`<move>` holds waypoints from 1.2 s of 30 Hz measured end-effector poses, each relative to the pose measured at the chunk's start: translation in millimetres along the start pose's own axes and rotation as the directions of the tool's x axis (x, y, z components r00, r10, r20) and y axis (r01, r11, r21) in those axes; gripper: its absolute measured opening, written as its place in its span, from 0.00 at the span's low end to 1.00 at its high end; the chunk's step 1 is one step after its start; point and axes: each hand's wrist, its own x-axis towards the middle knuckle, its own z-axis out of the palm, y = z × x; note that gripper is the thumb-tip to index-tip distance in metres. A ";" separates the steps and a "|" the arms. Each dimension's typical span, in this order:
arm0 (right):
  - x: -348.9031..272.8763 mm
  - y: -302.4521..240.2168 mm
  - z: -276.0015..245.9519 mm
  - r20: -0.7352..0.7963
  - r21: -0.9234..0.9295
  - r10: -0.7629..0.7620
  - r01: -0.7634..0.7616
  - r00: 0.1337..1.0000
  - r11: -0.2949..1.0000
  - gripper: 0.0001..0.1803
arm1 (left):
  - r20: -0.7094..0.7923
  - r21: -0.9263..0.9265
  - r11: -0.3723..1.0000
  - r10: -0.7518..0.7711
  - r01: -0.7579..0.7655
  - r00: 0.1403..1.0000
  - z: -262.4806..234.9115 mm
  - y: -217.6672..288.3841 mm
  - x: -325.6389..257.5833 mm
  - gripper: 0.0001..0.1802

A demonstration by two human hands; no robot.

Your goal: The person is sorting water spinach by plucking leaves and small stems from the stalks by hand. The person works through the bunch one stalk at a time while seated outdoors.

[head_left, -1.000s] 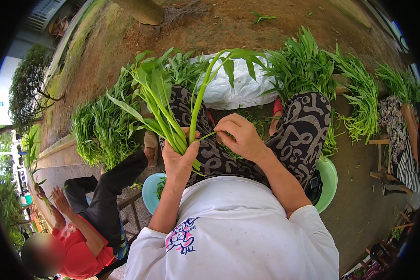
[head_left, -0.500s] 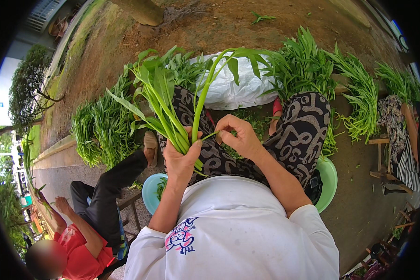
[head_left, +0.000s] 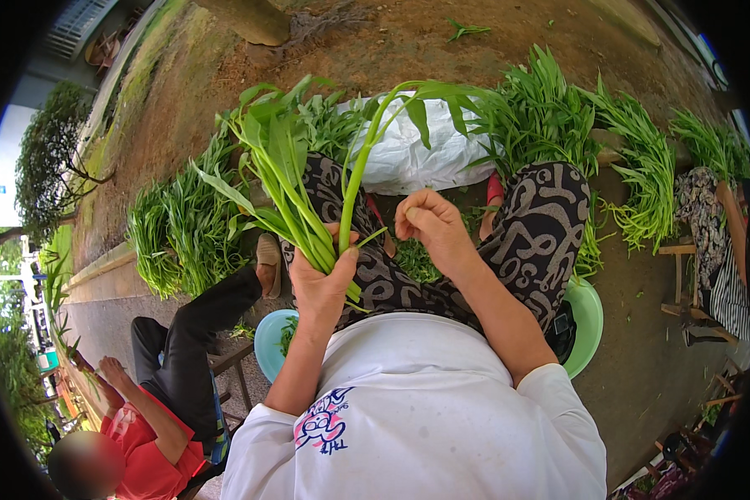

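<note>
Bunch: leafy green stalks, upright over the lap, stems gripped low.
Left hand: closed around the bunch's stems.
Right hand: just beside the bunch, fingers pinched on one long stalk that arches up and right.
Sack: white, crumpled, on the ground past the knees.
Heaps: more greens to the left and right.
Basins: blue by the left elbow, green at the right.
Neighbour: red shirt, seated lower left.
</note>
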 end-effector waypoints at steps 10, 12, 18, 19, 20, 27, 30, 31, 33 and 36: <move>-1.5 -12.8 7.5 0.225 -0.729 -0.449 0.455 0.865 0.511 0.10 | -0.007 -0.050 0.999 -0.012 0.011 1.000 -2.1 1.7 0.2 0.18; -6.1 -14.8 14.8 0.274 -0.690 -0.412 0.476 0.869 0.545 0.11 | -0.009 -0.050 0.999 -0.004 0.004 1.000 -1.5 -1.6 0.6 0.19; -4.0 -11.8 15.0 0.453 -0.746 -0.506 0.622 0.734 0.236 0.12 | 0.006 -0.029 0.999 -0.022 0.022 1.000 0.7 -1.4 -0.6 0.18; -3.8 -11.9 14.2 0.485 -0.752 -0.502 0.634 0.716 0.178 0.13 | 0.015 -0.052 0.998 -0.031 0.032 0.999 0.5 -1.5 -0.9 0.18; -3.9 -11.3 15.1 0.478 -0.761 -0.508 0.627 0.717 0.169 0.13 | 0.024 -0.074 0.996 -0.040 0.042 0.999 0.3 -1.9 -1.0 0.18; -8.0 -6.6 14.8 0.316 -0.768 -0.403 0.481 0.859 0.423 0.06 | 0.071 -0.174 0.981 -0.069 0.080 0.995 -1.5 -10.7 -1.4 0.20; -8.0 0.7 12.3 0.187 -0.639 -0.298 0.347 0.936 0.687 0.04 | 0.074 -0.198 0.977 -0.070 0.084 0.995 -0.3 -12.9 -0.9 0.21; -7.4 4.3 10.4 0.148 -0.576 -0.257 0.294 0.955 0.763 0.04 | 0.078 -0.209 0.974 -0.072 0.087 0.994 0.8 -12.3 -0.8 0.21; -7.2 8.0 7.5 0.111 -0.415 -0.147 0.180 0.983 0.892 0.03 | 0.085 -0.229 0.969 -0.077 0.095 0.993 2.8 -10.2 -1.1 0.20; -6.0 1.7 4.0 0.077 -0.246 -0.063 0.080 0.995 0.966 0.04 | 0.064 -0.221 0.972 -0.065 0.078 0.996 1.9 -10.0 -1.6 0.20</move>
